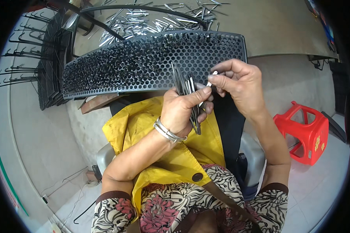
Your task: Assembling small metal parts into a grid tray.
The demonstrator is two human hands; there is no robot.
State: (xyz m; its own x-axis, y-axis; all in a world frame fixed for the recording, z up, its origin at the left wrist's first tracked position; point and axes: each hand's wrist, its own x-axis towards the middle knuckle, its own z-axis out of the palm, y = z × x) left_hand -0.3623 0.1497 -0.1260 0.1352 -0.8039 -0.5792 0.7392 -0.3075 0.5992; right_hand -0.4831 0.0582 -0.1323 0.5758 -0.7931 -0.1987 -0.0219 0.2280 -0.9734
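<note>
My left hand (179, 110) is closed round a bundle of thin, flat metal strips (179, 79), which stick out above and below the fist. Between the thumb and fingers of my right hand (241, 83) is a single shiny metal strip (214, 73) with a small hole at its end. The fingertips of both hands almost meet, and the lower part of that strip is hidden among them. Just beyond my hands stands a curved black perforated panel (217, 50) with rows of round holes. Small dark pieces fill many holes, mostly towards its left.
Many loose metal strips (134, 23) lie heaped on the table (276, 27) behind the panel. To the left hangs a dark rack with hooks (27, 72). A red plastic stool (317, 136) stands at the right. A yellow apron (140, 120) covers my lap, between grey armrests (254, 157).
</note>
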